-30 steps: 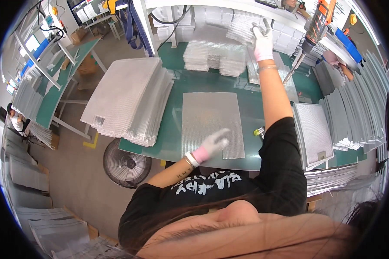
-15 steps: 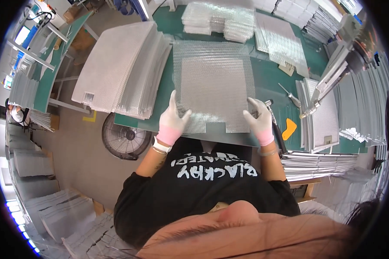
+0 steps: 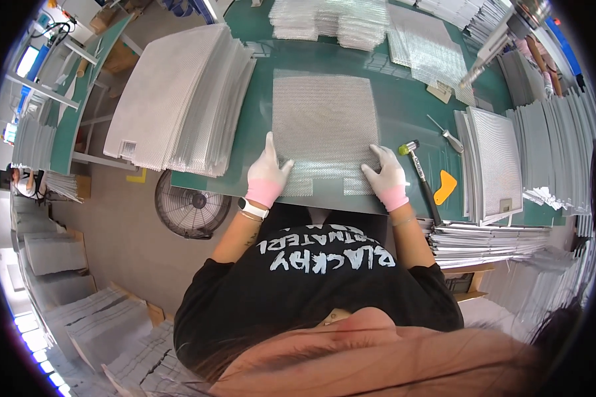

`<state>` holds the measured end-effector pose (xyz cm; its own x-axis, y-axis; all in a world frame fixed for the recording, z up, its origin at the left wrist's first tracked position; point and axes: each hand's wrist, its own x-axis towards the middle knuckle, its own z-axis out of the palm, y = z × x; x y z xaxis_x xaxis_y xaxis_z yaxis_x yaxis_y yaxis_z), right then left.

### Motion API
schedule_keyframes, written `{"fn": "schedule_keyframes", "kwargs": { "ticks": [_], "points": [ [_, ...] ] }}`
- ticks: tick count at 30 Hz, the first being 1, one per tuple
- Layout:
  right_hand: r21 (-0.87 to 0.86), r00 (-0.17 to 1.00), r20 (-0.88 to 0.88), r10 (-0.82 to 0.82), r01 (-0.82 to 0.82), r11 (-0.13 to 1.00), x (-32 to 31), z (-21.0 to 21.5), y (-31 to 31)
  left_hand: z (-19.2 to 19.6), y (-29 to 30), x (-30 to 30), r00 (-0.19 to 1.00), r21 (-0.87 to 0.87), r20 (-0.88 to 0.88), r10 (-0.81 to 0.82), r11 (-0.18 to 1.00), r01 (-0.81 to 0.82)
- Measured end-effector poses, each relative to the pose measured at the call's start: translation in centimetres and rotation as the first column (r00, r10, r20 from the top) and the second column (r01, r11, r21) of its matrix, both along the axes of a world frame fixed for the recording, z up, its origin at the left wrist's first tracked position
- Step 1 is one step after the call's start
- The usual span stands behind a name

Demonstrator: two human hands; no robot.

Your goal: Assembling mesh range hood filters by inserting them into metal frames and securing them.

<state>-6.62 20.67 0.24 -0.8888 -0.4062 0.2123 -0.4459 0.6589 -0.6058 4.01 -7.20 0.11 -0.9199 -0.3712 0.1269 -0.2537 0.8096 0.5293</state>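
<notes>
A grey metal mesh sheet [image 3: 324,122] lies flat on the green table in front of me, with a notch in its near edge. Its layers sit nearly edge to edge. My left hand [image 3: 268,173], in a white glove with a pink cuff, rests against the sheet's near left edge, fingers stretched and thumb apart over the mesh. On the opposite side, my right hand [image 3: 385,177], gloved the same way, touches the right edge with thumb and fingers spread. Neither hand is closed round the sheet. A hammer [image 3: 420,175] with a green-tipped head lies just right of my right hand.
A tall stack of mesh panels [image 3: 172,99] stands left, more mesh sheets [image 3: 328,20] at the back. Right are a screwdriver [image 3: 452,141], an orange scraper [image 3: 446,187] and upright panels [image 3: 493,165]. A metal tool [image 3: 490,56] hangs back right. A floor fan [image 3: 193,204] stands below left.
The mesh that stuck out beyond the smaller sheet now lines up with it. My right hand has moved left with the right edge. The hanging tool appears farther back, and the view has shifted slightly.
</notes>
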Motion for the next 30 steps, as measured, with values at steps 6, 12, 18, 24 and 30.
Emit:
{"fn": "schedule_keyframes", "kwargs": {
  "ticks": [6, 12, 18, 24, 30],
  "points": [
    [0.028, 1.000, -0.004, 0.015, -0.015, 0.999, 0.2, 0.2, -0.1, 1.0, 0.2, -0.2, 0.992, 0.080, 0.120, 0.028, 0.996, -0.037],
    [0.069, 0.999, -0.036, 0.023, -0.021, 0.997, 0.1, 0.1, 0.0, -1.3, -0.1, 0.0, 0.995, -0.008, -0.103, -0.006, 1.000, 0.005],
    [0.327, 0.989, 0.125, 0.079, -0.116, 0.938, -1.7, 4.4, -0.4, 3.9, 0.2, -1.0, 0.939, -0.006, 0.312, 0.147, 0.988, -0.153],
    [0.286, 0.927, -0.346, -0.147, 0.253, 0.924, -19.8, 4.9, 0.7, 0.5, -3.0, -3.3, 0.947, -0.259, 0.186, -0.263, 0.916, 0.305],
    [0.560, 0.834, -0.503, -0.228, 0.515, 0.648, -31.0, 4.5, 5.8, 4.3, -1.2, -4.1, 0.967, -0.294, -0.029, -0.254, 0.927, 0.235]
  ]
}}
